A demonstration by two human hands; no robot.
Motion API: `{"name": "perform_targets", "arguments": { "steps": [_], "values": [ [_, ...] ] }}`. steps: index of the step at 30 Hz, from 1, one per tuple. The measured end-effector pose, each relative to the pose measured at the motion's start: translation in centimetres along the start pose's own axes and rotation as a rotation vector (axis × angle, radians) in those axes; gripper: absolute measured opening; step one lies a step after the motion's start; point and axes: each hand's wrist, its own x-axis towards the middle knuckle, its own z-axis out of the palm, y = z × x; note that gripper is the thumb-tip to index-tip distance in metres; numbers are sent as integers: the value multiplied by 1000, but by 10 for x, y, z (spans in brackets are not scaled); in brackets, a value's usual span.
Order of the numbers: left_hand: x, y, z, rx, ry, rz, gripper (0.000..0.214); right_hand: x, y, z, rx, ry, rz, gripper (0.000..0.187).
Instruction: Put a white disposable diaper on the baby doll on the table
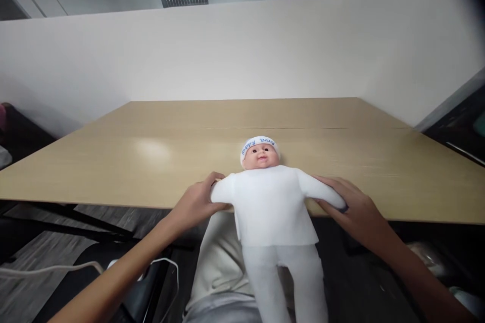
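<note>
A baby doll (273,207) in a white top and white trousers lies face up, its head and shoulders on the near edge of the table and its legs hanging over my lap. Its white cap (261,142) reads "Happy Baby" in blue letters. My left hand (199,196) is closed around the end of the doll's arm on the left. On the other side, my right hand (350,202) grips the doll's other arm near its end. Both of the doll's arms are stretched out sideways.
The wooden table (170,161) reaches back to a white partition (242,55). A dark chair (87,282) stands at the lower left, with a white cable (49,270) running across it. A black screen-like panel (462,121) is at the right.
</note>
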Motion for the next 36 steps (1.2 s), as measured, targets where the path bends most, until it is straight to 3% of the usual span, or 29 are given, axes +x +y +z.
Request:
{"name": "perform_targets", "arguments": {
  "steps": [6,11,17,31,36],
  "values": [
    [25,-38,-12,261,134,29,48,14,23,19,-17,10,90,42],
    [59,-66,-14,221,189,31,52,41,48,37,-45,-70,126,46],
    [124,-94,-20,254,204,134,54,106,74,58,5,-147,78,44],
    [279,-143,-35,338,359,177,57,257,148,111,24,-46,-29,40],
    [316,-157,-37,271,478,181,59,298,171,126,-111,17,-64,44]
  ]
}}
